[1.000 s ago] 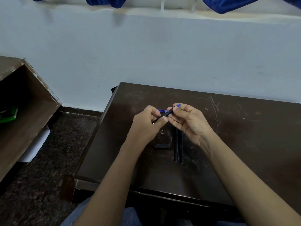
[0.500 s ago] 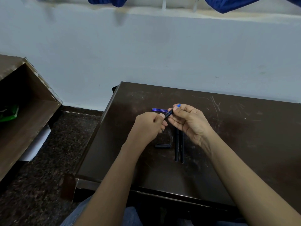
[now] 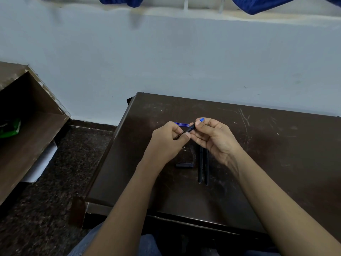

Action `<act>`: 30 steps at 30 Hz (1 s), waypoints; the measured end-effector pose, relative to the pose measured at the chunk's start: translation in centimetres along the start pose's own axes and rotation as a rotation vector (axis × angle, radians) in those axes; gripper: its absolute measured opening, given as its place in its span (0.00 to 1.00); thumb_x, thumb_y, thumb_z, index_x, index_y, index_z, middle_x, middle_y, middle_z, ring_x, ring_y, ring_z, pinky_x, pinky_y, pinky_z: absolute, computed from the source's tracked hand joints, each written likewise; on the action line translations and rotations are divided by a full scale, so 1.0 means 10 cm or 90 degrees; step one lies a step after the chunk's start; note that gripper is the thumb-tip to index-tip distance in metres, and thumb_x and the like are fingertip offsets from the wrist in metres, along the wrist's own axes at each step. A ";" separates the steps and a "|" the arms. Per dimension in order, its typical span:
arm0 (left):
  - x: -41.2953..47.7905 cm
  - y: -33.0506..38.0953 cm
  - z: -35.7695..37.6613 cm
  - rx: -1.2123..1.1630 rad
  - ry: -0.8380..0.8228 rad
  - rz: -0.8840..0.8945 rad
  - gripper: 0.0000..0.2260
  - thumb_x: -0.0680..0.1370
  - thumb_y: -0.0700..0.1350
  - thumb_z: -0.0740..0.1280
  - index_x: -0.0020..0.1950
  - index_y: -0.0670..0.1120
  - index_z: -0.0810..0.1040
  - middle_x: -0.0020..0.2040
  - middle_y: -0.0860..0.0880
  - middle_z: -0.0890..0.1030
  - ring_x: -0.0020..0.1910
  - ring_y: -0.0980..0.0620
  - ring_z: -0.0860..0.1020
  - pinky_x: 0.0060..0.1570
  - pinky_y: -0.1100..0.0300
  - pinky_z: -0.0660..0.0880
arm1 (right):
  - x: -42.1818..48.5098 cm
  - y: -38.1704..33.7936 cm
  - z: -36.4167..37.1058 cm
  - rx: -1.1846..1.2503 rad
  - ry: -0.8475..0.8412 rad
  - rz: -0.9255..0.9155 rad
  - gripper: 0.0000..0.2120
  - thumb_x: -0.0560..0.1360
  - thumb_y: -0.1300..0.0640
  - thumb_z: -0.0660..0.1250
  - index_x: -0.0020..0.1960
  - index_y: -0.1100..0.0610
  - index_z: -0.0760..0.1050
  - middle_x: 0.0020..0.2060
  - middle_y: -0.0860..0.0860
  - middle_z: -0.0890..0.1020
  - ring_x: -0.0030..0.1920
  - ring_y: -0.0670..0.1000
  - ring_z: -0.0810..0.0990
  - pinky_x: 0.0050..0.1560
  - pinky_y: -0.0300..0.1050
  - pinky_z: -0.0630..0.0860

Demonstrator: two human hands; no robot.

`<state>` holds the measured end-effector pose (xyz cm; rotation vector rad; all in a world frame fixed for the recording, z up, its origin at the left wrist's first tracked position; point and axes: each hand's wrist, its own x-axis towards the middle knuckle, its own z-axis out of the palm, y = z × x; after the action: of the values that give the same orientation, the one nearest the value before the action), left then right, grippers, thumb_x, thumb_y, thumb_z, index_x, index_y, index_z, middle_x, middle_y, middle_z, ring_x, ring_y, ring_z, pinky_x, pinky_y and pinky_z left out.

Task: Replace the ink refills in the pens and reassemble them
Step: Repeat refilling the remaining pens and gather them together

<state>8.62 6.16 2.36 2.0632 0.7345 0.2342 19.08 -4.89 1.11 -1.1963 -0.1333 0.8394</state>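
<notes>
Since half a second ago the lower end of the pen has come back into sight: it was buried in the left fist, and now its ribbed, darker front part shows between the left fingers.

Nearest, at 6 o'clock of the view, lies a strip of blue jeans, with both forearms reaching up from it over the near edge of the dark brown table. Further in, two black pens lie side by side on the tabletop, pointing from 6 to 12 o'clock, their far ends hidden under the right hand. Just beside them, at their 9 o'clock, a short black piece lies crosswise.

Above these the hands meet. The left hand is curled, pinching the pen's front end between thumb and fingers. The right hand grips the barrel between thumb and fingertips, and the blue back end sticks out toward 2 o'clock. The pen is held off the table, slanting from 8 to 2 o'clock.

Just past the left knuckles, at 12 o'clock from them, thin blue refills lie on the table, partly hidden by the hands.

Off at 9 o'clock stands a brown shelf with something green in it. Farthest back is a pale wall, with blue cloth hanging at 12 o'clock.
</notes>
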 end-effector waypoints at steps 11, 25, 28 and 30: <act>-0.01 0.00 0.00 -0.025 -0.042 -0.011 0.06 0.79 0.47 0.63 0.48 0.46 0.78 0.39 0.52 0.80 0.35 0.59 0.75 0.36 0.67 0.71 | 0.00 0.02 0.00 -0.093 -0.022 0.023 0.04 0.75 0.56 0.69 0.47 0.56 0.78 0.41 0.51 0.82 0.42 0.47 0.82 0.48 0.41 0.79; 0.00 0.04 0.00 -0.052 -0.126 -0.014 0.14 0.83 0.46 0.55 0.47 0.46 0.79 0.38 0.55 0.79 0.33 0.60 0.71 0.37 0.64 0.66 | -0.02 -0.02 0.00 0.020 -0.116 0.039 0.10 0.73 0.58 0.67 0.54 0.58 0.78 0.51 0.54 0.83 0.48 0.52 0.81 0.50 0.41 0.81; 0.00 0.05 0.00 -0.084 -0.152 -0.026 0.15 0.83 0.47 0.54 0.41 0.50 0.77 0.36 0.55 0.77 0.33 0.59 0.70 0.38 0.62 0.66 | -0.03 -0.05 0.01 0.078 -0.172 0.026 0.15 0.77 0.64 0.61 0.62 0.59 0.75 0.59 0.55 0.82 0.57 0.53 0.82 0.50 0.42 0.81; 0.01 0.06 -0.01 -0.096 -0.171 -0.026 0.16 0.83 0.46 0.54 0.39 0.53 0.75 0.36 0.55 0.77 0.33 0.59 0.70 0.39 0.62 0.67 | -0.04 -0.07 0.02 0.072 -0.160 0.007 0.13 0.73 0.64 0.64 0.57 0.60 0.77 0.54 0.56 0.84 0.52 0.53 0.83 0.44 0.42 0.80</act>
<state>8.87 6.02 2.90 1.8877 0.5758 -0.0112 19.01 -5.05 1.93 -0.9825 -0.2811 0.9921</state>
